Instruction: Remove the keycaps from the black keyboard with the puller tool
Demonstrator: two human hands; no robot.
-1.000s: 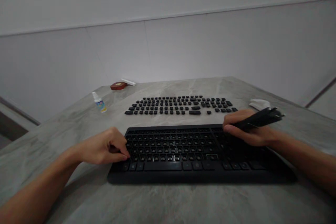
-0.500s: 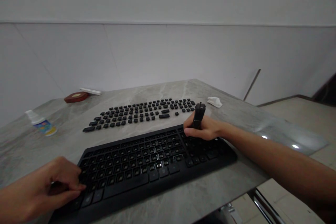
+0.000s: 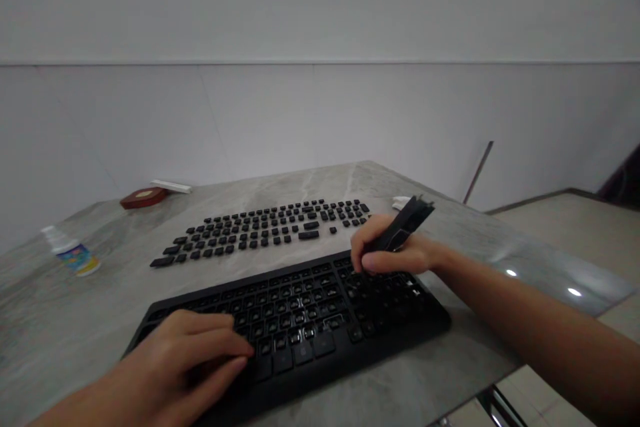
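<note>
A black keyboard point(image 3: 320, 307) lies on the grey table, most of its key sockets bare and a few keycaps still along its front row. My left hand point(image 3: 175, 360) is over its left part, thumb and forefinger pinched together at the front row near the long space bar. Whatever is between those fingertips, if anything, is hidden. My right hand point(image 3: 390, 253) rests above the number pad, closed around a slim black tool point(image 3: 407, 217) with a split, pronged upper end that leans to the right. The tool's lower end is hidden by my fingers.
Behind the keyboard, removed black keycaps point(image 3: 245, 233) lie in rows. At the left are a white spray bottle point(image 3: 75, 253) on its side, a reddish-brown box point(image 3: 144, 197) and a white strip point(image 3: 171, 185). A crumpled white tissue point(image 3: 401, 202) shows partly behind the tool.
My left hand has moved right, from the keyboard's left end to the space bar area. The black tool in my right hand has tipped from upright toward the right.
</note>
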